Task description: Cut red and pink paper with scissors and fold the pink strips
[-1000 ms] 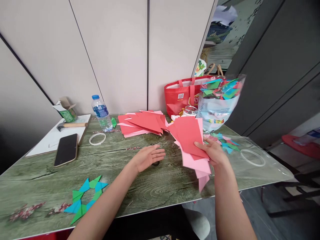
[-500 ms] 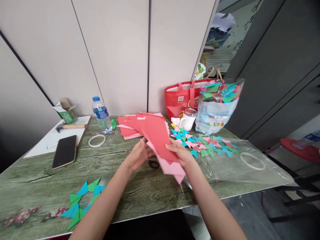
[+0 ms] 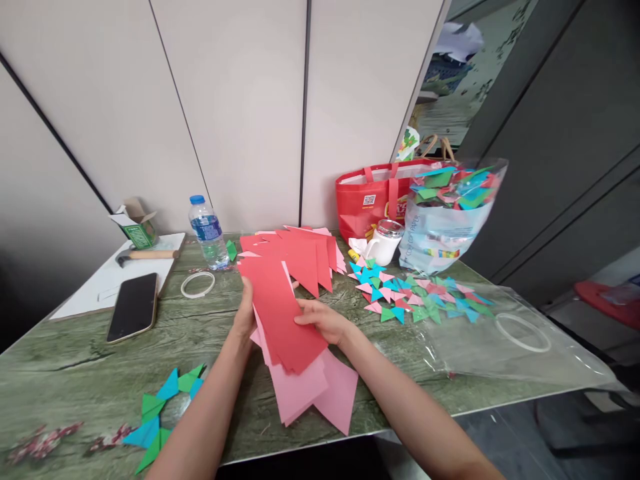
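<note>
Between my two hands is a loose stack of red paper strips (image 3: 285, 313), with pink paper sheets (image 3: 300, 390) fanned out under its lower end. My left hand (image 3: 245, 310) grips the stack's left edge, thumb on top. On the right edge, my right hand (image 3: 323, 320) is closed with its fingers over the red paper. Just behind lies a pile of red and pink paper (image 3: 305, 257) on the table. A ring of folded blue and green paper pieces (image 3: 155, 407) lies by my left forearm, which partly covers it.
Several small folded paper pieces (image 3: 400, 293) lie to the right, near a clear plastic bag (image 3: 470, 353). Behind stand a white mug (image 3: 384, 245), a red bag (image 3: 357, 207) and a filled paper-wrapper bag (image 3: 435, 233). At left are a bottle (image 3: 209, 233), tape roll (image 3: 197, 285), phone (image 3: 133, 308) and hammer (image 3: 150, 254).
The held paper has come down toward me and turned, leaving the pile behind. Its pink sheets now spread wider at the near end. My left hand has shifted onto the stack's left edge.
</note>
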Demonstrator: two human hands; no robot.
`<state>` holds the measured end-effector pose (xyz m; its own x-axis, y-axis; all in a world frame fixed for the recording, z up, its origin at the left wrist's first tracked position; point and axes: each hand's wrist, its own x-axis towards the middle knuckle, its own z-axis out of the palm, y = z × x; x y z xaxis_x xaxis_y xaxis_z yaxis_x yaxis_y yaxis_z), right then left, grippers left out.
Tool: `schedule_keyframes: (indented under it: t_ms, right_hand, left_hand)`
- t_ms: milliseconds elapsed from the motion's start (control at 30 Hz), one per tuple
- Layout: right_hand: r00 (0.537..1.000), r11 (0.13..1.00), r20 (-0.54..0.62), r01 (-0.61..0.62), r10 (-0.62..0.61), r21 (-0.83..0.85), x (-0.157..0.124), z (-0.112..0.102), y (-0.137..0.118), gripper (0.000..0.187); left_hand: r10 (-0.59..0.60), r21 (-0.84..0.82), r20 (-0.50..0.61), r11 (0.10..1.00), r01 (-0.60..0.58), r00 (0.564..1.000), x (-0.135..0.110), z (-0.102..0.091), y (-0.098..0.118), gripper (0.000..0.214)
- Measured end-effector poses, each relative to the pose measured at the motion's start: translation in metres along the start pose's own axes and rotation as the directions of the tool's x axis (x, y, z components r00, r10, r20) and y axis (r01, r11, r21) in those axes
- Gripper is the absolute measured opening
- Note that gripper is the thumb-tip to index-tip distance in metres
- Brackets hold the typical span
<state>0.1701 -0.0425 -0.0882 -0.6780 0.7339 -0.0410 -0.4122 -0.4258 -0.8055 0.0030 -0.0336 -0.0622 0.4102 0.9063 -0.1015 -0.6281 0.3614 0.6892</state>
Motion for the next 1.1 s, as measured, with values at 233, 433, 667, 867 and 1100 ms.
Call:
schedule_keyframes:
  t_ms: [233, 433, 667, 867, 1100]
  right_hand:
    - [0.987, 0.981, -0.114, -0.094, 0.114, 0.168, 0.001, 0.006, 0.013, 0.037]
    - [0.995, 0.974, -0.076, -0.049, 0.067, 0.219, 0.004, 0.005, 0.015, 0.042]
    - [0.997, 0.980, -0.007, -0.080, 0.083, 0.180, 0.002, 0.005, 0.018, 0.044]
    - [0.997, 0.982, 0.044, -0.064, 0.057, 0.177, -0.003, 0.011, 0.011, 0.046]
    - [0.991, 0.977, 0.088, -0.118, 0.104, 0.175, -0.002, 0.010, 0.011, 0.048]
  left_hand:
    - [0.108, -0.019, -0.120, 0.994, -0.111, 0.987, -0.005, 0.001, 0.001, 0.056]
    - [0.223, -0.035, -0.092, 0.973, -0.227, 0.970, -0.005, 0.004, 0.008, 0.054]
    - [0.291, -0.097, -0.220, 0.943, -0.318, 0.931, -0.004, -0.001, 0.020, 0.058]
    - [0.196, -0.063, -0.191, 0.975, -0.212, 0.962, -0.008, 0.001, 0.014, 0.062]
    - [0.401, -0.091, -0.190, 0.902, -0.423, 0.896, -0.006, -0.001, 0.018, 0.041]
